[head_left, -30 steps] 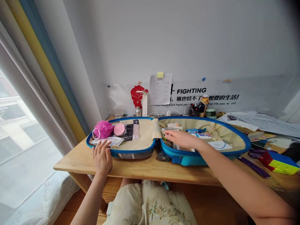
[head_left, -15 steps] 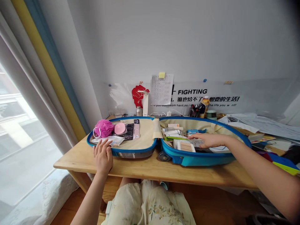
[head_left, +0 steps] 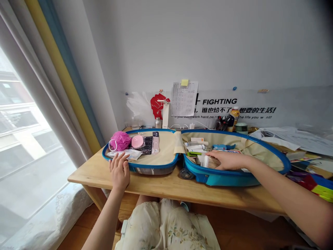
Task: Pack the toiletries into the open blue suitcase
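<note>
A blue suitcase [head_left: 223, 178] lies open on the wooden desk [head_left: 166, 187]. My left hand [head_left: 120, 170] rests flat on the front rim of its left half, fingers spread, next to a white packet [head_left: 125, 154]. That half also holds a pink bath puff [head_left: 120, 140], a pink round pad [head_left: 137, 141] and a dark flat pack [head_left: 148, 146]. My right hand [head_left: 227, 160] lies inside the right half, fingers closing over a box of cotton swabs [head_left: 209, 161]. Tubes and small boxes [head_left: 197, 143] lie behind it.
Papers [head_left: 293, 139] and coloured boxes [head_left: 318, 185] crowd the desk's right end. A bottle [head_left: 233, 118], a pen cup and a small can stand along the wall behind the case. A curtain [head_left: 59, 80] and window are on the left. My lap [head_left: 169, 225] sits below the desk edge.
My right hand moved right across the right half, then came back left onto the cotton swab box. My left hand stayed on the left half's rim. The view shifted slightly left.
</note>
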A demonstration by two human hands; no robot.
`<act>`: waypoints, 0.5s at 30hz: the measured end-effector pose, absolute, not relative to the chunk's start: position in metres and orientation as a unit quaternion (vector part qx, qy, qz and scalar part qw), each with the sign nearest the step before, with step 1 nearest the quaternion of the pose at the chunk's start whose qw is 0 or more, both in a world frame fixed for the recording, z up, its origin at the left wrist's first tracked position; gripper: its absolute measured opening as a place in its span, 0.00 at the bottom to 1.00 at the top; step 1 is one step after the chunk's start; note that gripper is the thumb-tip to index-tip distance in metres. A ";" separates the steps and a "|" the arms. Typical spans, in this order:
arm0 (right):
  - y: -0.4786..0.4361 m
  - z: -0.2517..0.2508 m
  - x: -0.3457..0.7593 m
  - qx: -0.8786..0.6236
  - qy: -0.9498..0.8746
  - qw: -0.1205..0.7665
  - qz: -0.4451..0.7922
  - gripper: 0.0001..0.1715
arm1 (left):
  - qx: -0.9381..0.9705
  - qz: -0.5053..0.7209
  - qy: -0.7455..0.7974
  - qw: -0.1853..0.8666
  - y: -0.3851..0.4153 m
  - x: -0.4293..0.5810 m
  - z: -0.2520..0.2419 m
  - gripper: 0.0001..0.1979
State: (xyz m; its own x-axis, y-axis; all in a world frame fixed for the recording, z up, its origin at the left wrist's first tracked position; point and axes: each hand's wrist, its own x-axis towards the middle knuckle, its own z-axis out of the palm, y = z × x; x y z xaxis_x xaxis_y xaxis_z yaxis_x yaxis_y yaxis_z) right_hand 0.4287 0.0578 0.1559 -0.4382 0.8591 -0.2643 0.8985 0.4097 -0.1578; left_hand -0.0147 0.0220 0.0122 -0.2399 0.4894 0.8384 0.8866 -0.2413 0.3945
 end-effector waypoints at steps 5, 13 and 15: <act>0.076 0.185 0.430 0.538 0.808 -0.066 -0.232 0.35 | -0.587 -0.528 -0.586 0.186 0.022 -0.014 0.013 0.23; 0.118 0.195 0.293 0.490 0.732 -0.227 -0.414 0.28 | -0.585 -0.527 -0.588 0.185 0.022 -0.014 0.012 0.23; 0.124 0.180 0.251 0.478 0.750 -0.186 -0.419 0.20 | -0.586 -0.527 -0.586 0.188 0.022 -0.014 0.012 0.23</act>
